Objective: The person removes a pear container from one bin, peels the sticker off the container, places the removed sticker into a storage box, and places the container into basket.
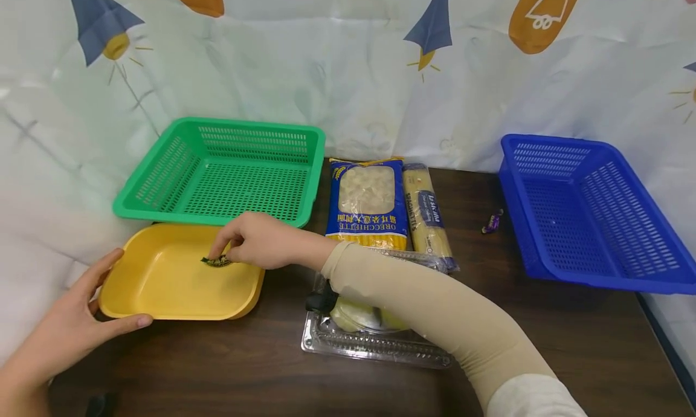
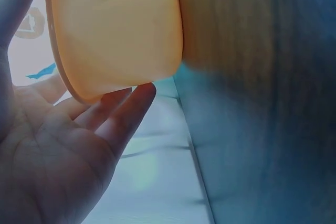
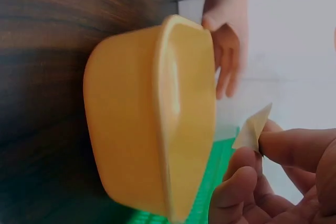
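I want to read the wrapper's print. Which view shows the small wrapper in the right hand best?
The head view: the wrapper shows dark, pinched by the right hand over the yellow tray. The right wrist shows only a pale corner; the left wrist shows none.

1. The head view was bright and evenly lit, with soft shadows under the yellow tray (image 1: 163, 296).
2. Its edges bowed slightly.
3. Both wrist views were blurred and close; the left one carried a bluish cast.

Bare left hand (image 1: 65, 326); right hand (image 1: 261, 242) bare, its forearm in a snug beige sleeve (image 1: 435, 308), white cloth above.
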{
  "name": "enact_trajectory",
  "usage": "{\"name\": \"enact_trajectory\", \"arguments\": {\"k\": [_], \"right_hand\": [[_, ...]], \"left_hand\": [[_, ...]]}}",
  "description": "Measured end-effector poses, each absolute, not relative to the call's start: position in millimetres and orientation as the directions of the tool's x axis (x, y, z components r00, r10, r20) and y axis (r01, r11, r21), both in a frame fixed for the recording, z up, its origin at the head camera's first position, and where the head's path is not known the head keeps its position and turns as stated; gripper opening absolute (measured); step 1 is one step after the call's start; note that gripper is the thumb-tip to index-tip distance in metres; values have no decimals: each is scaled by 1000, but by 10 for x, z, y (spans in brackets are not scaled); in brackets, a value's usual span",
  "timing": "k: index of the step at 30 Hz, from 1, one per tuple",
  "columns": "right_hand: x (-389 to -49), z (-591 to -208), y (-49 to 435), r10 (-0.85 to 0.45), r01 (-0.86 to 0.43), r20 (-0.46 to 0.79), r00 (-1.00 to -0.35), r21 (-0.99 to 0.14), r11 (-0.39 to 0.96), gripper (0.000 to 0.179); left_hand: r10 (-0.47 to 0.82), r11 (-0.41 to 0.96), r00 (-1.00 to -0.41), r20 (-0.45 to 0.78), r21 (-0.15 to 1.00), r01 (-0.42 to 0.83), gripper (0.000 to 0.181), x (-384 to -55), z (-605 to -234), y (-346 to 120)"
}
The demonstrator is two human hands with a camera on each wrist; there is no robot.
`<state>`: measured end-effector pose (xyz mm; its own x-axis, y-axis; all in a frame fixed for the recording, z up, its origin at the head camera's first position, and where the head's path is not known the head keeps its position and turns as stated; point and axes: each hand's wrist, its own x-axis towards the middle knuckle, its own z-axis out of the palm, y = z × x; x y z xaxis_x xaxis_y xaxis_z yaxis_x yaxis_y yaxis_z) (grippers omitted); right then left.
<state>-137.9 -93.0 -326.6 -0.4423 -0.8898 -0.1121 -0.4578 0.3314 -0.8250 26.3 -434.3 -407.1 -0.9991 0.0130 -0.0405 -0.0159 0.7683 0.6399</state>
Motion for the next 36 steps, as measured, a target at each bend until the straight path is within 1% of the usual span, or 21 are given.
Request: {"name": "enact_trajectory", "arguments": {"k": [5,10,17,23,25,29,33,36], "right_hand": [[-1324,-3278,-1116,-889,-517,-127,-440,-774,366,28],[-1279,-3304,-1245,-879,-538,-153,-452,-740,405,26],[-1297,-3419,-1272,-837,-498,-218,-502,-718,485,25],[-1272,-3434,-1308,-824,-523,-227,-520,-678,517,29],[-1254,-3430,-1315,-822,-519,-233,-519,-678,520,31],[-1229,-3421,-1314,-819,-484,-263,-511,-699,526,28],[-1229,-3413,-1303,-824,-473,-274,-497,-710,521,28],[-1242,-3400,-1283,-820,-471,-276,-501,-708,526,31]], "left_hand": [[16,756,-999,-29,655,-7,125,258,-4018,-4379],[13,759,-999,-31,651,-11,126,251,-3985,-4396],[34,762,-999,-12,648,18,126,186,-4009,-4368],[34,753,-999,-6,657,21,125,206,-4034,-4355],[35,748,-999,-2,663,25,124,216,-4046,-4355],[38,744,-999,-2,668,27,123,220,-4074,-4364],[30,751,-999,-29,660,4,122,208,-4087,-4376],[26,758,-998,-49,652,-12,122,196,-4086,-4369]]}}
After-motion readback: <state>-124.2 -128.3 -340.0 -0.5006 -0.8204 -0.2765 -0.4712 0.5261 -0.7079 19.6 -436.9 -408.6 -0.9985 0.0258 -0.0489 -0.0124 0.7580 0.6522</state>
